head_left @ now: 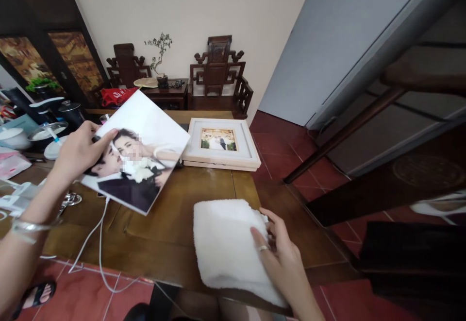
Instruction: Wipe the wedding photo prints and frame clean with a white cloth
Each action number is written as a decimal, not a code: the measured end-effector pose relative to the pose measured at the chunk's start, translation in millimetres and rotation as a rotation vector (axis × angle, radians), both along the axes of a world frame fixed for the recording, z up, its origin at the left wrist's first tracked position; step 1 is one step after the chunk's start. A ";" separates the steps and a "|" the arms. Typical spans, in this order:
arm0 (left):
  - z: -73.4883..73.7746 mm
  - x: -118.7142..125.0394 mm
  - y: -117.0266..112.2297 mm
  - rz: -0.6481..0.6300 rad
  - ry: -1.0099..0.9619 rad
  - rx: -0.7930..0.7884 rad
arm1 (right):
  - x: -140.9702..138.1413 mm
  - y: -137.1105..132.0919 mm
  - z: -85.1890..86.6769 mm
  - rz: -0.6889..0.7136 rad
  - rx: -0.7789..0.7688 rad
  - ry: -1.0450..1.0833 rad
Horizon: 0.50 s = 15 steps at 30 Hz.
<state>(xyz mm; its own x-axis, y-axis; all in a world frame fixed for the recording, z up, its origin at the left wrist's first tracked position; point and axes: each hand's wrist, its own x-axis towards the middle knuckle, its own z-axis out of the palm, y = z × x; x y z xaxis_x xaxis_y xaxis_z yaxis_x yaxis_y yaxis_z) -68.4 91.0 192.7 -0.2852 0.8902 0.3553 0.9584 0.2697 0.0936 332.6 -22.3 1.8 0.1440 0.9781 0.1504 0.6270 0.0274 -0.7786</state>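
A large photo panel (153, 117) is raised tilted over the table's left part, and my left hand (82, 151) pinches its left edge, thumb across the front. It shows two people and white flowers. Near the table's front edge lies a folded white cloth (229, 243) with a fluffy surface. My right hand (278, 248) grips the cloth's right side, thumb on top and fingers at the far edge. Behind them, a light wooden picture frame (222, 143) rests flat on a similar frame, with a small photo inside a white mat.
Cups, a black canister (71, 112) and a white bowl (14, 138) crowd the wooden table's (163, 243) left end. A white cable (101, 243) hangs over its front edge. Carved chairs (218, 78) and a potted bonsai (162, 78) stand by the wall.
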 end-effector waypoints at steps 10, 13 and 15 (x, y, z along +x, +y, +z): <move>-49.0 -0.5 -87.7 -0.133 -0.197 -0.254 | -14.0 11.4 4.7 -0.084 0.041 -0.167; -65.4 -7.1 -95.9 -0.095 -0.277 -0.272 | -14.8 14.8 6.8 -0.051 0.042 -0.208; -74.6 -11.1 -97.8 -0.059 -0.295 -0.280 | -11.8 14.7 9.0 -0.023 0.032 -0.194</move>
